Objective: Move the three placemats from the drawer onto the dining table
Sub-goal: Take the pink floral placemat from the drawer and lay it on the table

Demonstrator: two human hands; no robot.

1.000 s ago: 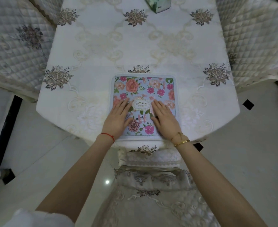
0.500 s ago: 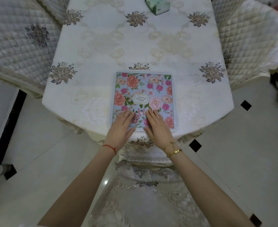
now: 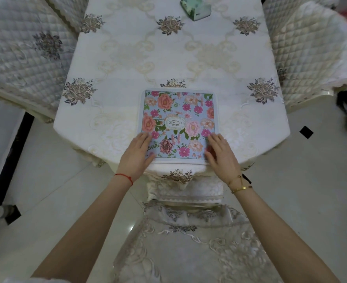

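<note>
Partly, both hands (image 3: 137, 153) (image 3: 221, 153) cover the floral placemat's (image 3: 178, 121) near corners.

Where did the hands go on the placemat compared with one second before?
Yes, they moved: the left hand and right hand spread from the placemat's middle label to its near corners.

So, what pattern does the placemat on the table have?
The placemat has pink and coral flowers with green leaves on light blue, seen best in the head view.
</note>
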